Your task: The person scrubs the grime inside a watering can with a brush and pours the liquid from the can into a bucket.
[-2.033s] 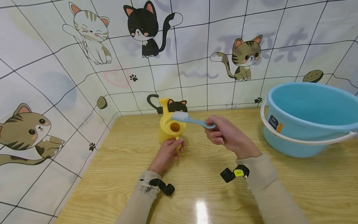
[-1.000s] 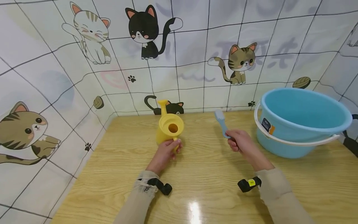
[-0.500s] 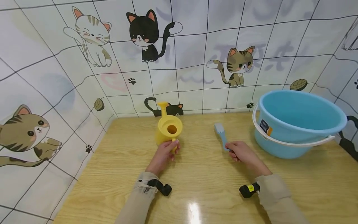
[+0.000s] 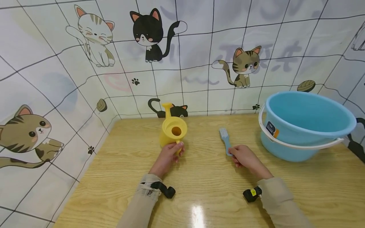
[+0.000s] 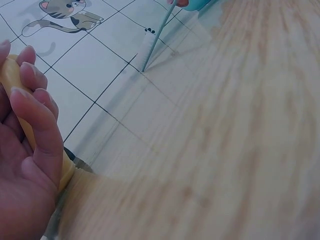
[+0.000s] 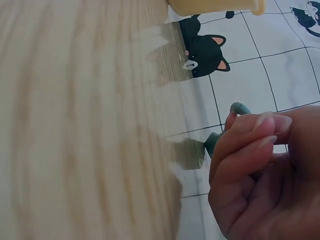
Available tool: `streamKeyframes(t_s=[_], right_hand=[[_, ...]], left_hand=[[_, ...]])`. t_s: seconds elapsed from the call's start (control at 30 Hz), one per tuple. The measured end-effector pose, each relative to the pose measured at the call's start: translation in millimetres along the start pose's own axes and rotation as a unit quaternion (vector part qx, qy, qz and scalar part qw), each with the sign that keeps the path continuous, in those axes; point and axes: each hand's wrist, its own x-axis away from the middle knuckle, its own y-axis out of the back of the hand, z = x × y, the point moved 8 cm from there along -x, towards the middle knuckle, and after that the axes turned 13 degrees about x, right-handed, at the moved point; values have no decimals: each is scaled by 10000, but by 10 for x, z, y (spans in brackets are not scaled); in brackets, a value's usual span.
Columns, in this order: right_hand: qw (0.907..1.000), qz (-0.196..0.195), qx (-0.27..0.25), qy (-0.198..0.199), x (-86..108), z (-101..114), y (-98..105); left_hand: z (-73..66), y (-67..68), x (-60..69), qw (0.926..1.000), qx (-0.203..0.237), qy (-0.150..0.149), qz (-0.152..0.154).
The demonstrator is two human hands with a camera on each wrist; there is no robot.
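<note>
The yellow watering can point(image 4: 168, 134) stands upright on the table, its spout toward the back wall. My left hand point(image 4: 166, 158) grips its handle; in the left wrist view the curled fingers point(image 5: 37, 95) wrap round the yellow handle. To the right, a blue brush point(image 4: 224, 136) points away from me, bristles facing down. My right hand point(image 4: 246, 158) pinches the near end of its handle between thumb and fingers. In the right wrist view the hand point(image 6: 265, 175) hides most of the brush, and part of the watering can point(image 6: 215, 6) shows at the top.
A blue bucket point(image 4: 302, 139) with a white handle stands at the right, beyond the right hand. The wooden table point(image 4: 199, 180) meets a tiled wall covering point(image 4: 196, 57) with printed cats at the back and left. A black object point(image 4: 356, 147) lies at the far right edge.
The right hand has carried the brush from above the watering can to the right and down, turning its head toward the wall. The left hand keeps its grip on the can.
</note>
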Motion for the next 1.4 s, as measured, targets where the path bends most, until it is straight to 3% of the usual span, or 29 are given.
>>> streamKeyframes(t_s=[0.23,0.37,0.5,0.6,0.83,1.03,1.2,1.4], right_hand=[[9977,-184,625,-170,-27,-18,43],[9894,-266,1392,-327,-2,-23,64],[9794,-200,1987,-296,45,-23,59],[9754,-157,2185,-237,66,-12,58],[9677,-85,2514,-127,86,15,76],[9551,-133,2958,65,101,35,95],[9453,-246,3252,-10,98,14,135],[9429,-194,3318,-220,109,-20,155]], left_hand=[[-12,-11,-14,10000,46,-49,69],[7,-1,-7,10000,56,54,62],[-63,-81,81,9998,26,155,132],[-100,-115,110,9997,5,155,190],[7,-17,10,9998,108,111,150],[13,-16,2,9998,128,38,116],[4,-19,4,9999,123,-10,97],[8,-24,4,9998,128,62,172]])
